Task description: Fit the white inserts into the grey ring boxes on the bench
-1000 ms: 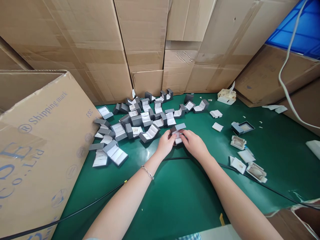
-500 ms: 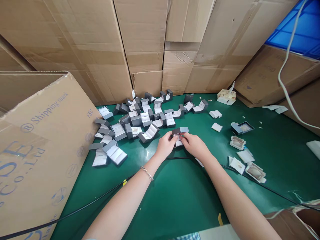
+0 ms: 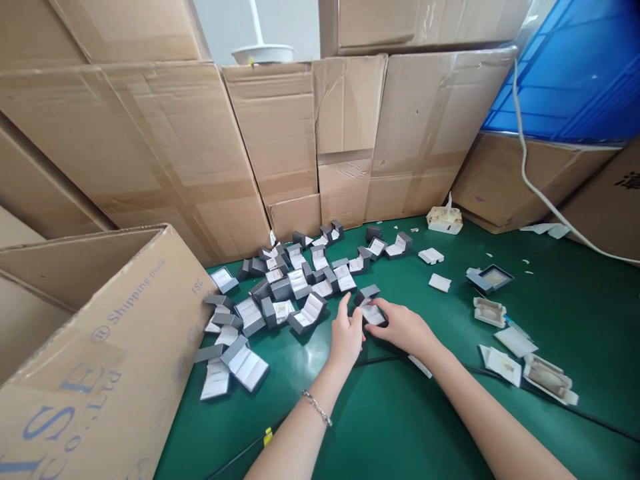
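Note:
A small grey jewelry box (image 3: 371, 313) with a white lining stands with its lid raised in front of me. My right hand (image 3: 404, 328) grips it from the right, thumb and fingers around its lower part. My left hand (image 3: 347, 337) is at the box's left side, index finger stretched up and thumb near the lining; its fingers are apart and hold nothing. Whether the left thumb touches the box I cannot tell. Several similar grey boxes (image 3: 307, 310), mostly with lids up and white linings showing, lie spread over the green table (image 3: 300, 433) beyond and to the left.
A large open carton (image 3: 125, 373) stands at the left. Stacked cartons (image 3: 170, 160) wall off the back. On the right lie white inserts (image 3: 500, 363), an open dark box (image 3: 493, 278) and a tissue pack (image 3: 444, 219). A black cable (image 3: 380, 359) crosses the table.
My left hand has come off the box, its index finger now extended. The box has turned and its lid stands more open, held by my right hand. My view has tilted upward.

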Available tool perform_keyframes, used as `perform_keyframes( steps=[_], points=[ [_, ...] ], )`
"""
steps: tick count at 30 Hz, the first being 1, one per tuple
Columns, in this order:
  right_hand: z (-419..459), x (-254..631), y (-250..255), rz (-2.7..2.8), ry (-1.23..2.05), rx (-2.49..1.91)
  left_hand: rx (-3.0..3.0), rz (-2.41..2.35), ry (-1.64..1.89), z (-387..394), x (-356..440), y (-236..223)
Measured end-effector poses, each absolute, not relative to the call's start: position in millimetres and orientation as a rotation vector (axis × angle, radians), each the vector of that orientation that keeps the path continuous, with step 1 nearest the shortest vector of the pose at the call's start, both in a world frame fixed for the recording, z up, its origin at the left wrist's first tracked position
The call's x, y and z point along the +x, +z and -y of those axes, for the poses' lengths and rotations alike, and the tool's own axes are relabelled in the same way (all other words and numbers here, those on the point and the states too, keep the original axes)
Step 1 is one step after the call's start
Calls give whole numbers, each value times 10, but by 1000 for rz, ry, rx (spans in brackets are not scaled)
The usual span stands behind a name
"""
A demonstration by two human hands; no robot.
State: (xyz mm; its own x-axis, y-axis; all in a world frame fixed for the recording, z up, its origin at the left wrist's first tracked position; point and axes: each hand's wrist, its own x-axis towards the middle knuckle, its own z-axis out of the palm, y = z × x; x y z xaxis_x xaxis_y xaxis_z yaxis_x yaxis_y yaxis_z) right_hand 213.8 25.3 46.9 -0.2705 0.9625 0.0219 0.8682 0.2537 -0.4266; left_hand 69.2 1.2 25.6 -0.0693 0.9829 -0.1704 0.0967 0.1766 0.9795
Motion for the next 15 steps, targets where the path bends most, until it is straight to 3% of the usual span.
perform_keyframes(
  steps=[3,8,15],
  points=[
    [-333,2174,402,2128,348,-1835,1148,-1360,1088,-3,683,225],
    [-525,2219,494,2113,550,-1546,1227,-1370,1061,-30,693,155],
    [-962,1807,1060,1921,223,-1441,1707,-1455,935,-16,737,116]
  ],
)
